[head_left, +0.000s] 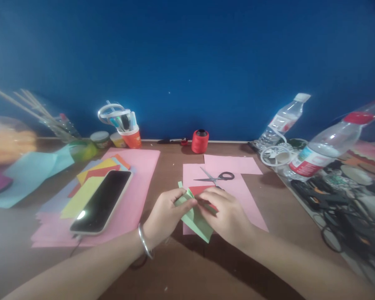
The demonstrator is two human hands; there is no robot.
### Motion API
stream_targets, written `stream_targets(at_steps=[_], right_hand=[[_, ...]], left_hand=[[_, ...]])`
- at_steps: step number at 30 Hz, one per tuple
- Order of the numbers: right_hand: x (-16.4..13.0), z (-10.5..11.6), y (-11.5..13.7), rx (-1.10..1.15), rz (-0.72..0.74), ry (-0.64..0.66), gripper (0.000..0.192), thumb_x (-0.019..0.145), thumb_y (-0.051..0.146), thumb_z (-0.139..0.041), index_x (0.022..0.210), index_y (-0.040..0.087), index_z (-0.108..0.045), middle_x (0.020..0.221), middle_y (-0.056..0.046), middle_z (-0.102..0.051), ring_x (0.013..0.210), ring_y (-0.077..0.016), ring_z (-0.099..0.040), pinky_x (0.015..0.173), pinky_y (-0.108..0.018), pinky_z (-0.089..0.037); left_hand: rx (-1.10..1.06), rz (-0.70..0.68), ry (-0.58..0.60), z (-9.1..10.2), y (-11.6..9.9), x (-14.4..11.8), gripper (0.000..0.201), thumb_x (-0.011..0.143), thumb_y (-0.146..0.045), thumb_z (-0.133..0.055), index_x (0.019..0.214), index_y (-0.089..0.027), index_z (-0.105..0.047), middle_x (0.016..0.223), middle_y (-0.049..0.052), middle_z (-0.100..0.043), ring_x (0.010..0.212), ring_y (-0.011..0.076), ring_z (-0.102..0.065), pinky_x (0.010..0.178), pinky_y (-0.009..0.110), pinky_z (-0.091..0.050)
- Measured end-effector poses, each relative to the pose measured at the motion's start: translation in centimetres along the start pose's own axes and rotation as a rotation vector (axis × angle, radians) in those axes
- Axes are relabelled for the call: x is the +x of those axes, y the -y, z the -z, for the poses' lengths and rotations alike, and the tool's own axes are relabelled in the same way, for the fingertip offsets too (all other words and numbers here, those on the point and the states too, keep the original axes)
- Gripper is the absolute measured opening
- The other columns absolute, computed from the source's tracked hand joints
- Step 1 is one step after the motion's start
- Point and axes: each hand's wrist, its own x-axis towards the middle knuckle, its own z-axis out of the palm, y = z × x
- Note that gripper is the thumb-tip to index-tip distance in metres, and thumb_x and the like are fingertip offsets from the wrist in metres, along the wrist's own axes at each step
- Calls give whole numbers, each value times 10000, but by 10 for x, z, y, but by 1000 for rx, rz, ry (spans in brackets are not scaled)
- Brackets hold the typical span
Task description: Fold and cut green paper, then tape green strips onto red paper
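Observation:
A folded piece of green paper [195,221] is held up between both hands above the table. My left hand [171,208], with a silver bangle at the wrist, pinches its upper left part between thumb and fingers. My right hand [226,212] has its fingertips closed on the paper's upper edge, close to the left thumb. Red paper [199,190] shows just behind the green piece and is partly covered by the right fingers. Beyond the hands, scissors [217,178] with black handles lie spread apart on pink paper [250,204].
At left a phone [101,204] lies on coloured sheets and pink paper [146,162]. A cup of pens [131,137] and a red thread spool [200,142] stand by the blue wall. Two plastic bottles [323,150] and cables crowd the right side.

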Motion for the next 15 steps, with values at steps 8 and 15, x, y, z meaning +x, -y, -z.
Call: stream_targets(at_steps=[8,15], right_hand=[[10,1,-8,642,-597,47,103,752,215,-543,759,172,-636,750,-23,-653,647,-145,-581,574,-262,-447],[7,-12,-11,1073,-797,-202,143,674,260,-652,771,158,-625,737,-36,-646,637,-158,-584,578,-277,-455]], left_hand=[[-84,-15,47,4,-3,6,145,693,-218,-636,829,-168,-625,816,14,-650,754,164,-585,682,259,-447],[-518,133,-124,-2,5,6,414,689,-248,-664,1054,-195,-478,950,44,-617,817,162,-593,678,272,-485]])
